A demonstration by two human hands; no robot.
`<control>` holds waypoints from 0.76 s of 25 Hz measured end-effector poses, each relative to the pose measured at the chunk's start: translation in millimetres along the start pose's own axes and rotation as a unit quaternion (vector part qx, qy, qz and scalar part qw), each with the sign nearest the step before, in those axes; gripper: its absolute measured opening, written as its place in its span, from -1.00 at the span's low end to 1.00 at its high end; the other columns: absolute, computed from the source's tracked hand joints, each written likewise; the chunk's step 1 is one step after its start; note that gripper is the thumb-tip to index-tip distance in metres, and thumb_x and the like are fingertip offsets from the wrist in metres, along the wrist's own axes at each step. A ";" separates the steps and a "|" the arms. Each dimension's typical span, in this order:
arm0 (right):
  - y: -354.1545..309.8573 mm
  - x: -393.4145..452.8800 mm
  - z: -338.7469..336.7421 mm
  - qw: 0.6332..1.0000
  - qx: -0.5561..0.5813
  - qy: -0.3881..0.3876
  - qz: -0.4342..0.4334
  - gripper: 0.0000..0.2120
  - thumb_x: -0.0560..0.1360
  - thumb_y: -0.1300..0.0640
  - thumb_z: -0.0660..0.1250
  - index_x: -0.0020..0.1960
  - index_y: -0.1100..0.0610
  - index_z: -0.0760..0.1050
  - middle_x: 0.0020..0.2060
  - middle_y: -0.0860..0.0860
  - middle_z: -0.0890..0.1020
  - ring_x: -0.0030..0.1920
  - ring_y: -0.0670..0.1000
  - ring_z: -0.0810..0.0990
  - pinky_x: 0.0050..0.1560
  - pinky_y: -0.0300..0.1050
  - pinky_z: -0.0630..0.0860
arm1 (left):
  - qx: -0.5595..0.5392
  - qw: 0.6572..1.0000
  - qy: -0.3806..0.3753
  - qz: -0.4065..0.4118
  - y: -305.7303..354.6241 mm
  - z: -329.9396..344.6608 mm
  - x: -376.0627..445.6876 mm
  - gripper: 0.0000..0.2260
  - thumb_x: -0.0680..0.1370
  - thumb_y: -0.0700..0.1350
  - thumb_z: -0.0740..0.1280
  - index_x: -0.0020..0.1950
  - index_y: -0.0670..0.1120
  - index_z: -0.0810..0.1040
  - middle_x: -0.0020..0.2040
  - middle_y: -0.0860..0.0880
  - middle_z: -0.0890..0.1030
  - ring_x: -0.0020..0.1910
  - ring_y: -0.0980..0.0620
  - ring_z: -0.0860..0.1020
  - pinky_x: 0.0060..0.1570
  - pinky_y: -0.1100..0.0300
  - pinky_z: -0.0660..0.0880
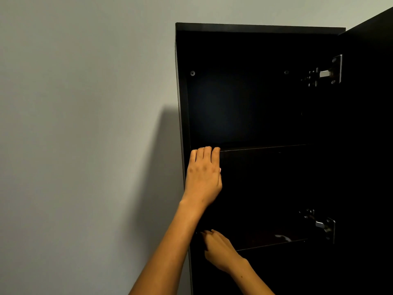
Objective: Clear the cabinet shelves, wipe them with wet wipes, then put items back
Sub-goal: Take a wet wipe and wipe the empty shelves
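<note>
A black wall cabinet [259,28] stands open, and both shelves look bare in the dark interior. My left hand [203,173] is raised to the upper shelf [265,148], with its fingers hooked over the front edge at the left end. Lower down, my right hand [221,250] reaches onto the lower shelf [274,244] near the left side wall. Its fingertips point left into shadow, so whether they hold anything is hidden. No wet wipe shows clearly. A pale glint [282,237] lies on the lower shelf.
The cabinet door [370,145] is swung open to the right, held by an upper hinge [325,74] and a lower hinge [321,225]. A plain grey wall [85,124] fills the left side. A screw head [192,73] sits in the back panel.
</note>
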State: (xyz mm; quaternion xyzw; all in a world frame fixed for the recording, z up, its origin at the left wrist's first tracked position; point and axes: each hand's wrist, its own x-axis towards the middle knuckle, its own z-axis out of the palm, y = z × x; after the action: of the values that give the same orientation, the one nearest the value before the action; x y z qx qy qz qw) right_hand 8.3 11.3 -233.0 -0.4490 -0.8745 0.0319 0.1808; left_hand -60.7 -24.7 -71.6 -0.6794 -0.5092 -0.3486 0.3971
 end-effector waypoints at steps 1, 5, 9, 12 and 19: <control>2.4 1.1 0.5 1.000 0.009 0.009 -0.002 -0.59 0.51 0.26 0.13 0.35 0.15 0.36 0.27 0.13 0.49 0.28 0.14 0.43 0.27 -0.04 0.40 | 0.001 1.000 -0.005 0.000 -0.7 -0.5 0.3 -0.55 0.45 -0.05 0.01 0.27 -0.18 0.39 0.12 -0.14 0.54 0.10 -0.10 0.51 0.20 0.01 0.42; 29.4 -11.5 -3.4 0.998 -0.001 0.062 0.029 -0.65 0.59 0.08 0.08 0.35 0.03 0.39 0.28 0.00 0.51 0.26 0.04 0.46 0.29 -0.12 0.34 | -0.009 1.000 -0.023 -0.002 -0.3 -2.1 0.9 -0.59 0.48 -0.11 0.18 0.30 -0.20 0.36 0.15 -0.16 0.51 0.12 -0.12 0.48 0.22 0.00 0.38; 47.5 -50.5 7.7 0.978 -0.070 0.162 0.113 -0.56 0.58 0.01 0.01 0.35 0.15 0.41 0.30 0.04 0.50 0.31 -0.02 0.47 0.35 -0.14 0.33 | -0.006 1.000 -0.027 -0.011 2.6 -1.7 0.9 -0.60 0.48 -0.12 0.23 0.29 -0.21 0.36 0.15 -0.17 0.51 0.13 -0.13 0.47 0.23 -0.01 0.37; 11.3 -63.5 18.1 0.984 -0.052 0.167 0.046 -0.54 0.42 -0.07 0.05 0.11 0.04 0.61 0.02 -0.05 0.68 0.05 -0.12 0.64 0.07 -0.22 0.54 | -0.007 1.000 -0.020 -0.017 2.5 -0.6 0.6 -0.61 0.48 -0.13 0.23 0.28 -0.21 0.37 0.14 -0.18 0.51 0.13 -0.13 0.48 0.23 -0.01 0.37; -4.5 -11.3 -8.8 0.999 0.031 -0.020 0.007 -0.59 0.53 0.16 0.04 0.33 0.26 0.35 0.28 0.22 0.48 0.29 0.20 0.42 0.33 -0.02 0.32 | -0.014 1.000 -0.023 -0.017 2.8 -3.1 0.7 -0.60 0.48 -0.14 0.22 0.30 -0.21 0.37 0.17 -0.18 0.51 0.17 -0.14 0.47 0.27 -0.02 0.35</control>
State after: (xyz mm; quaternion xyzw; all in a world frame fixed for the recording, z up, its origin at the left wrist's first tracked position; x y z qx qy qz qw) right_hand 13.9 -1.3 -227.1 -0.4484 -0.8734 0.0693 0.1768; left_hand -58.0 -27.6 -70.2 -0.6840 -0.5245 -0.3466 0.3701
